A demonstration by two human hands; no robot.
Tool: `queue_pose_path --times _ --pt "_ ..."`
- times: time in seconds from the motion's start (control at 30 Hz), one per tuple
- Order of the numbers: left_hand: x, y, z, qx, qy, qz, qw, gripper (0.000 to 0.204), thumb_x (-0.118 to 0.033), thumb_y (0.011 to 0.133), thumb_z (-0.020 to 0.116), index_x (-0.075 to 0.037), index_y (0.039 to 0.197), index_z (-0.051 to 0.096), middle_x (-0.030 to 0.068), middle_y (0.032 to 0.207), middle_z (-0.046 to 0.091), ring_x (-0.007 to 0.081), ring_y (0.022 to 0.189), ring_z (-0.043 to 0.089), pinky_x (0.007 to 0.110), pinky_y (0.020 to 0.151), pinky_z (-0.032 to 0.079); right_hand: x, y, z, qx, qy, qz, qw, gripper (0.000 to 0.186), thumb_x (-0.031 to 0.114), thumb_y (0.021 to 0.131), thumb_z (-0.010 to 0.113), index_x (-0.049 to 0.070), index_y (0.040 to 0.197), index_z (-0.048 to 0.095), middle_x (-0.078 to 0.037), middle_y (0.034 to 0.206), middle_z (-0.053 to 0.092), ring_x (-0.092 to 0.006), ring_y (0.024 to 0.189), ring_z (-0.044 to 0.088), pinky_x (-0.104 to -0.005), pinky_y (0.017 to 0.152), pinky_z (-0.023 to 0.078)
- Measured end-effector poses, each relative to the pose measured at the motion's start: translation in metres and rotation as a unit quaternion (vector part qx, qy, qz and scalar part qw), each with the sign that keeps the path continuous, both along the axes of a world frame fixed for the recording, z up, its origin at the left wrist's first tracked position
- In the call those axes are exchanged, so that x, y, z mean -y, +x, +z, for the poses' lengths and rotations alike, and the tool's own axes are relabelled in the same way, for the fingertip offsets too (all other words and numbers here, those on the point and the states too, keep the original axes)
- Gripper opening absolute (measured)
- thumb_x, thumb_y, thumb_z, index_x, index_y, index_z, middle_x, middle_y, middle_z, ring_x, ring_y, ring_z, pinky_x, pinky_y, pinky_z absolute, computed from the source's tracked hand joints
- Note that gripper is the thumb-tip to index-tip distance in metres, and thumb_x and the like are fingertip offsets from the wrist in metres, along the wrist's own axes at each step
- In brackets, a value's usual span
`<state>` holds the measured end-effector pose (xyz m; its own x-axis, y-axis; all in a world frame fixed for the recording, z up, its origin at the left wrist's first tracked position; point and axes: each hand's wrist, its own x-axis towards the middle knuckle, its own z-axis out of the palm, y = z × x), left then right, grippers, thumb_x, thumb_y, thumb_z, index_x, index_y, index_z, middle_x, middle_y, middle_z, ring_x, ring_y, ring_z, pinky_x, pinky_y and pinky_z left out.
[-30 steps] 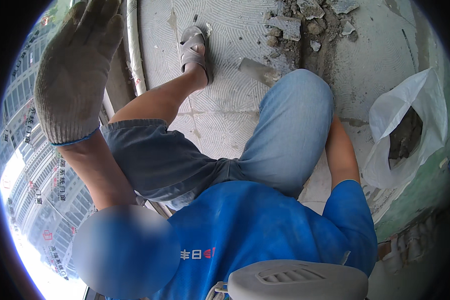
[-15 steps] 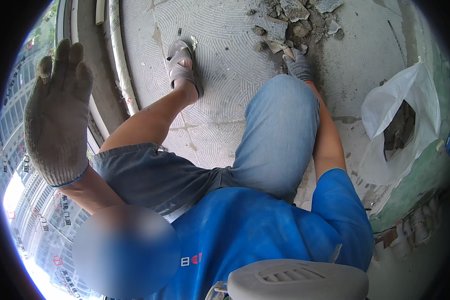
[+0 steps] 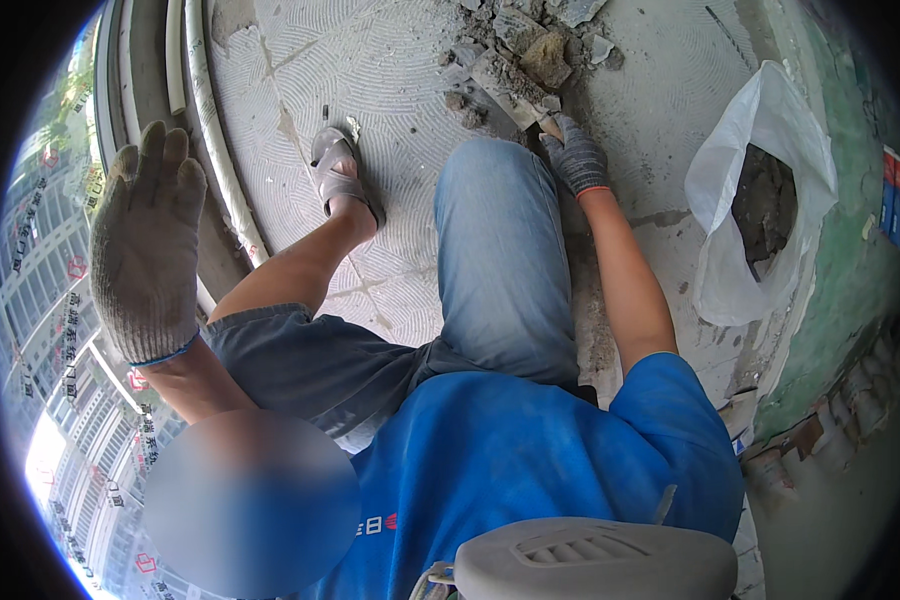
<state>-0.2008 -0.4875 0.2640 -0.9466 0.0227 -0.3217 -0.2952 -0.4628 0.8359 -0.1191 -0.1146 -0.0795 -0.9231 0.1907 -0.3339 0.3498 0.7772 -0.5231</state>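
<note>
My left hand [image 3: 148,245], in a dirty white knit glove, is raised at the left with its fingers stretched up and nothing in it. In a grey knit glove, my right hand [image 3: 577,158] is closed low over the floor, just beyond my bent knee. It grips a trowel [image 3: 549,126] by its wooden handle; the glove hides part of the handle. Rubble covers much of the blade, so its shape is unclear. Broken mortar and stone, with a brownish lump [image 3: 546,60], lie in a pile beyond the trowel.
A white sack [image 3: 715,190] with its mouth spread stands at the right, grey debris inside. Beside it runs a green-coated wall [image 3: 855,200]. Long pale pipes [image 3: 215,130] lie along the window frame at the left. The floor [image 3: 390,70] has a combed, ridged surface.
The trowel now lies under rubble at the pile's near edge, with my right hand lower and further left in view. My left hand stays raised, fingers spread out. The whole view has shifted.
</note>
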Motion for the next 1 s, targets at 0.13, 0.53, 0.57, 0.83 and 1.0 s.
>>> queue_pose_path --times 0.13,0.53,0.57,0.83,1.0 --pt "-0.007 -0.007 -0.006 -0.036 0.092 -0.111 0.989 0.03 -0.009 0.094 0.041 0.008 0.118 0.043 0.024 0.13 0.042 0.0327 0.125 0.038 0.044 0.103 0.035 -0.014 0.01 0.01 0.039 -0.022 -0.023 0.999 0.046 0.038 0.08 0.06 0.01 0.116 0.052 -0.022 0.104 0.059 -0.0378 0.096 0.057 -0.0453 0.082 0.045" --pt "-0.027 -0.014 -0.001 0.045 0.004 -0.029 0.999 0.031 -0.008 0.094 0.042 0.01 0.118 0.044 0.0232 0.133 0.039 0.0329 0.126 0.037 0.044 0.104 0.034 -0.058 0.119 0.194 0.035 -0.065 -0.141 0.987 0.048 0.038 0.082 0.059 0.002 0.113 0.052 -0.022 0.102 0.059 -0.0387 0.095 0.056 -0.0426 0.081 0.045" --pt "-0.032 -0.015 0.0 0.045 -0.016 -0.022 0.999 0.031 -0.009 0.093 0.042 0.01 0.118 0.043 0.0231 0.131 0.04 0.0328 0.125 0.037 0.044 0.104 0.033 -0.066 0.131 0.21 0.014 -0.06 -0.143 0.988 0.048 0.038 0.083 0.06 0.002 0.113 0.053 -0.022 0.097 0.06 -0.0391 0.09 0.056 -0.0414 0.079 0.045" --pt "-0.042 -0.025 -0.006 0.034 0.002 -0.085 0.996 0.03 -0.011 0.093 0.043 0.008 0.116 0.047 0.0221 0.131 0.043 0.0313 0.123 0.041 0.042 0.103 0.035 -0.164 0.184 0.296 0.004 -0.402 -0.356 0.843 0.035 0.029 0.091 0.052 0.002 0.113 0.053 0.003 0.071 0.049 -0.0027 0.052 0.044 -0.0162 0.047 0.035" --pt "-0.047 -0.021 -0.011 0.026 0.01 -0.12 0.992 0.03 -0.012 0.093 0.044 0.006 0.116 0.049 0.0203 0.127 0.048 0.0307 0.119 0.046 0.041 0.101 0.038 -0.138 0.2 0.291 0.046 -0.472 -0.389 0.79 0.034 0.029 0.091 0.051 0.001 0.111 0.052 0.002 0.071 0.05 -0.0045 0.051 0.045 -0.0175 0.044 0.034"
